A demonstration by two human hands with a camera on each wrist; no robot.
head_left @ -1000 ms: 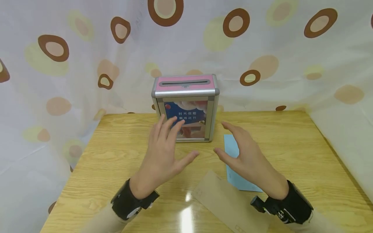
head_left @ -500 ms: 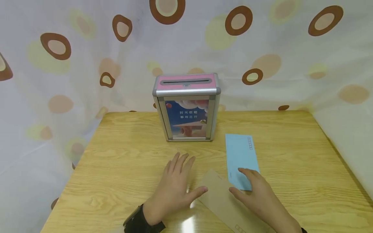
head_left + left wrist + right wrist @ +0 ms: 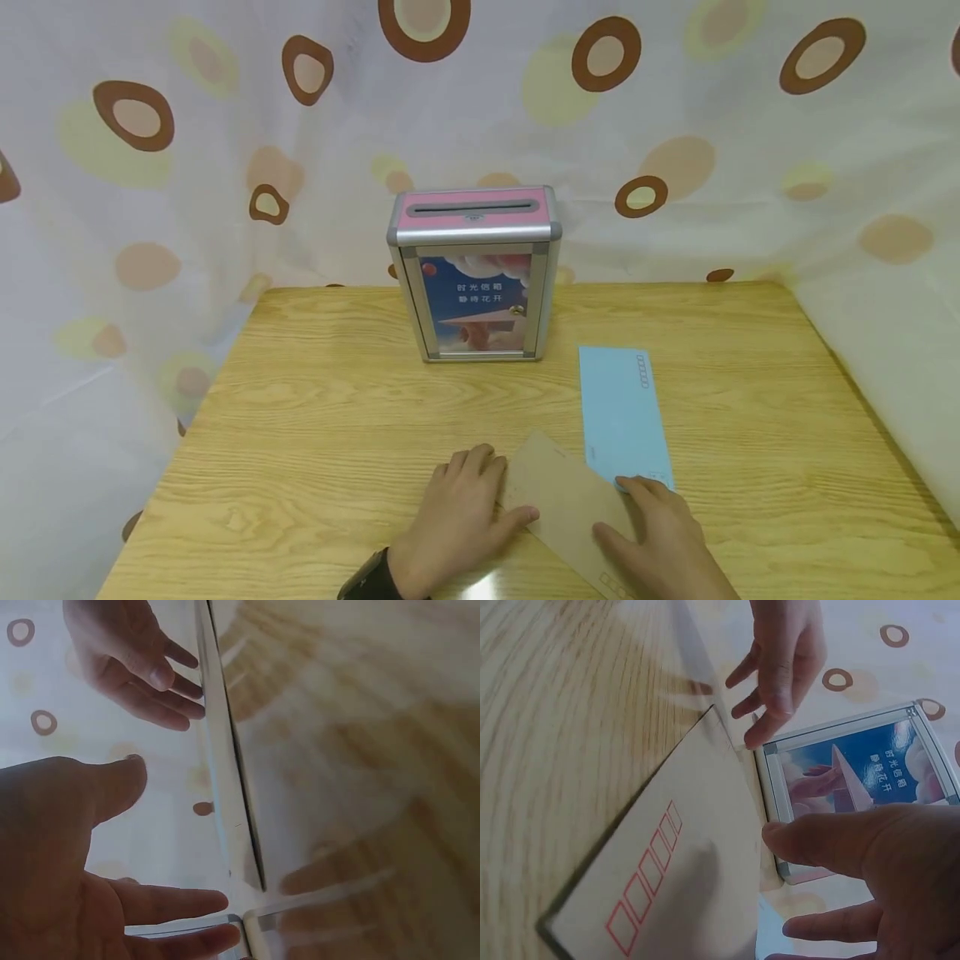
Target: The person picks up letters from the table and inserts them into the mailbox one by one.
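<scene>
One brown envelope (image 3: 558, 496), lying aslant on the worktop (image 3: 322, 417), in front of the slotted box (image 3: 474, 275) and slightly to its right. One blue envelope (image 3: 624, 408), front right of the box, near end beside the brown; overlap cannot be told. One left hand (image 3: 457, 517), straight in front of the box, and one right hand (image 3: 663, 537), front right of it: fingers spread, gripping nothing; contact with the paper unclear. Handling note: best pinch opposite edges lightly, thumbs uppermost, and raise evenly without dragging the blue.
</scene>
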